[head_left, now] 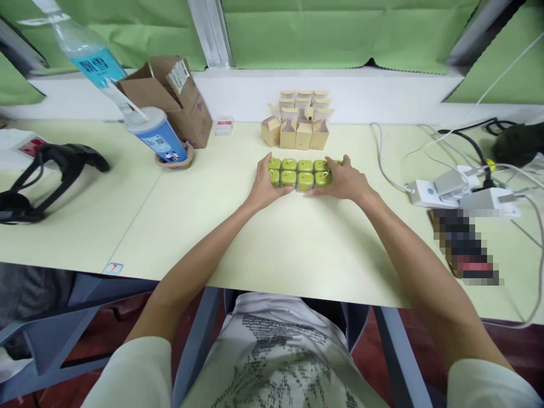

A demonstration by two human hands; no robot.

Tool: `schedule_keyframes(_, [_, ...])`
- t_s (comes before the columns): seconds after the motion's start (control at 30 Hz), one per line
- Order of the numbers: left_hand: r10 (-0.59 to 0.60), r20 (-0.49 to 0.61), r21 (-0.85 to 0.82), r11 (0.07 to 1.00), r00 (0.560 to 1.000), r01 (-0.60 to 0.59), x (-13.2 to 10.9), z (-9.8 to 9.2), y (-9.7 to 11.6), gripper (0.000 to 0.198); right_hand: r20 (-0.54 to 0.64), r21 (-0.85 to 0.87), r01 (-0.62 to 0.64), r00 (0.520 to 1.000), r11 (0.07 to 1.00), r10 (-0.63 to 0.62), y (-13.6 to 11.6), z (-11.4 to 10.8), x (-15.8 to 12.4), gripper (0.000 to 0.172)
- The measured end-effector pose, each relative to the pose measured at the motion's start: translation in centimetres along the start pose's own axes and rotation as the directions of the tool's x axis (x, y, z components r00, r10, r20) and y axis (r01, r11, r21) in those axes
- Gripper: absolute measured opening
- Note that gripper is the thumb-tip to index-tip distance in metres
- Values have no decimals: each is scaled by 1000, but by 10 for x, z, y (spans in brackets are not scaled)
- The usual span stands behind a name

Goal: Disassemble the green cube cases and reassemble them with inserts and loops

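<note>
Several small green jars (298,172) stand packed in two rows on the pale table (297,249). My left hand (264,188) cups the left end of the block, fingers curled against the outer jars. My right hand (343,180) presses the right end, fingers bent round the jars there. Both hands squeeze the group between them. Behind the jars stands a cluster of small open tan cartons (300,120), apart from my hands.
An open brown cardboard box (174,97) and a blue paper cup (156,135) stand back left, with a tilted water bottle (87,56) above. A black headset (42,175) lies far left. White chargers and cables (459,190) spread at right.
</note>
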State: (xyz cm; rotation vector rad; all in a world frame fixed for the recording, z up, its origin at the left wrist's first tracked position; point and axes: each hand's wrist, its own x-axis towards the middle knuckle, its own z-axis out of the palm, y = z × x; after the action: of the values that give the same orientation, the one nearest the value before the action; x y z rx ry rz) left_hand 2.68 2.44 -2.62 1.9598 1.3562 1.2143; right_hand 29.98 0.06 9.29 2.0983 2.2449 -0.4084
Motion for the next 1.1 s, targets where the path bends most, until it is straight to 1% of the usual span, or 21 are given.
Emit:
schedule_keyframes(0.07, [3,1,8,1000,1000,-3,0,-1,0,147,-17,-7,-9,1000,1000,9,-3,2,-2,142])
schedule_keyframes(0.23, [10,-3,0,1000,1000,-10,0,-2,-1,146,-99,-32,-4,995,999,1,-4,9,-2,126])
schedule_keyframes(0.4, [-4,4,5,1000,1000,4,0,-4,0,145,-97,-32,3,995,999,-6,-3,9,0,126])
schedule_keyframes(0.53, [-24,4,13,1000,1000,24,1,-5,1,146,-97,-46,12,995,999,-17,-2,7,0,122])
schedule_keyframes(0.67, [-40,5,5,999,999,40,3,-5,0,147,-99,-34,34,994,999,-37,-2,7,-2,129])
schedule_keyframes(0.8, [-35,-4,-33,999,999,35,3,-7,-1,151,-77,2,18,997,1000,-18,-4,4,-4,137])
schedule_keyframes(0.9, [-32,-34,-71,997,999,29,1,-8,-5,154,-16,12,-7,1000,1000,7,1,-6,-7,143])
schedule_keyframes(0.93, [-34,-46,-85,996,998,30,0,-8,-7,152,-14,7,-11,1000,1000,11,4,-12,-8,143])
schedule_keyframes(0.97, [-39,-55,-101,994,998,34,-2,-8,-9,149,-34,3,-9,999,1000,10,8,-19,-9,139])
schedule_keyframes(1.0, [-49,-57,-116,992,997,42,-3,-8,-10,146,-72,4,-1,997,1000,2,12,-26,-11,131])
schedule_keyframes(1.03, [-61,-55,-130,990,997,53,-5,-9,-9,143,-119,18,20,993,1000,-18,15,-34,-14,121])
schedule_keyframes(1.1, [-73,-61,-137,988,995,64,-7,-14,-1,138,-225,105,111,971,988,-85,21,-50,-23,94])
